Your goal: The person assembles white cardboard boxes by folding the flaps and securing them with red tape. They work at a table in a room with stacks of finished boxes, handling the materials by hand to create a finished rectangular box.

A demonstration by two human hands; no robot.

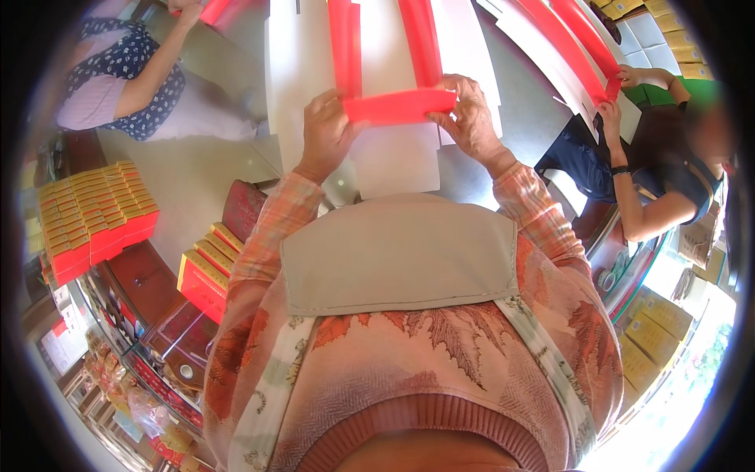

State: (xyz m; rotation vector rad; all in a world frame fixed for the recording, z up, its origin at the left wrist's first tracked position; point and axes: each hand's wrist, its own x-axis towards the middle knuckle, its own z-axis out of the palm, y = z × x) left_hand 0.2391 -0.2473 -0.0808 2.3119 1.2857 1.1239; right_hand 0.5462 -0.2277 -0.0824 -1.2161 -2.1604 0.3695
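A large white cardboard sheet with red folded-up side strips, like a box blank (385, 43), stretches away in front of me. Across its near end runs a red cardboard flap (399, 108), raised between my hands. My left hand (324, 135) is closed on the flap's left end, at the corner with the left red strip (343, 47). Its right end is pinched between the thumb and fingers of my right hand (474, 122), beside the right red strip (421, 43). A white panel (393, 161) of the sheet extends from the flap toward my body.
To the right, a co-worker (661, 157) handles another red-and-white cardboard blank (550, 55). Another person (130, 79) stands at the far left, near red cardboard. Stacked red-and-yellow boxes (98, 220) sit at left, with more yellow boxes (653, 330) at lower right.
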